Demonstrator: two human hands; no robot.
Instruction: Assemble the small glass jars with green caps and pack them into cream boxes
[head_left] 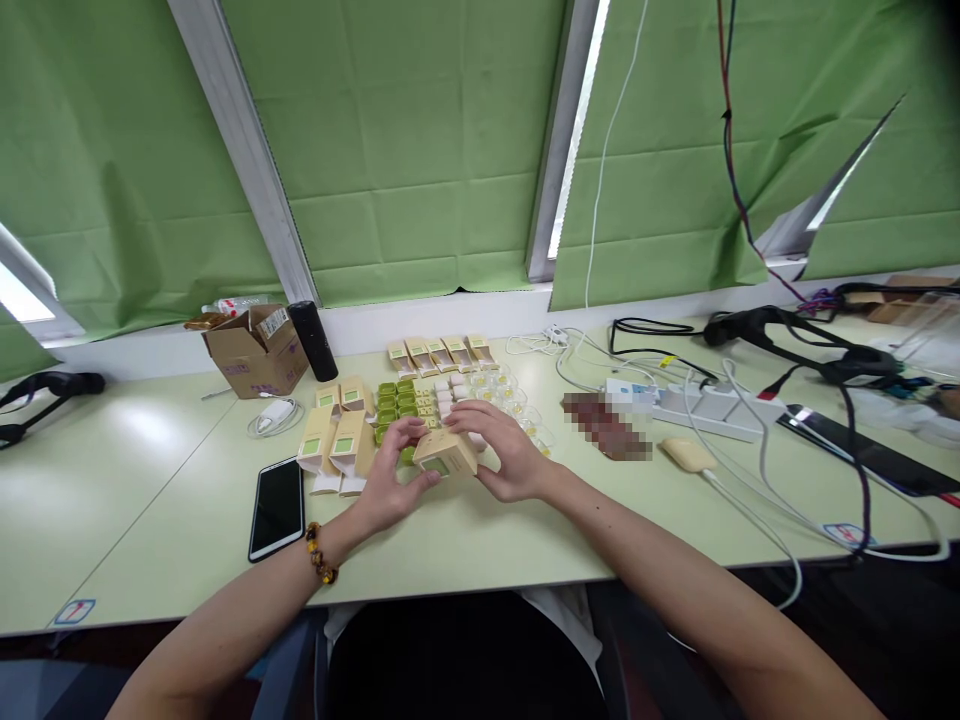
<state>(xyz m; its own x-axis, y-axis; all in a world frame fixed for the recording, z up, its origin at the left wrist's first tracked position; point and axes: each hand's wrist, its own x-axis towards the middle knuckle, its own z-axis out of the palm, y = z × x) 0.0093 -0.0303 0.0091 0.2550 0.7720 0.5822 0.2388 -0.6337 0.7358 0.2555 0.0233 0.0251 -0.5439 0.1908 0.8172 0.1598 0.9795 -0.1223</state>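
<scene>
A small cream cardboard box [445, 453] with a green label is held above the table between my two hands. My left hand [391, 470] grips its left side, thumb in front and fingers behind. On the right side, my right hand [510, 455] has its fingers over the top edge and its thumb low at the side. Beyond the box lie rows of green plastic pieces [396, 396], small yellow pieces [426, 403], pale pink-white pieces [448, 392] and clear domed pieces [517, 402]. More cream boxes [352, 440] stand left of my left hand, some with flaps out.
A phone [276, 508] lies at the left, near a coiled white cable [275, 415]. Behind are a brown carton [256, 350], a black cylinder [313, 342] and a row of cream boxes [441, 355]. To the right are a power strip [712, 412], a beige mouse-like object [688, 455] and tangled cables.
</scene>
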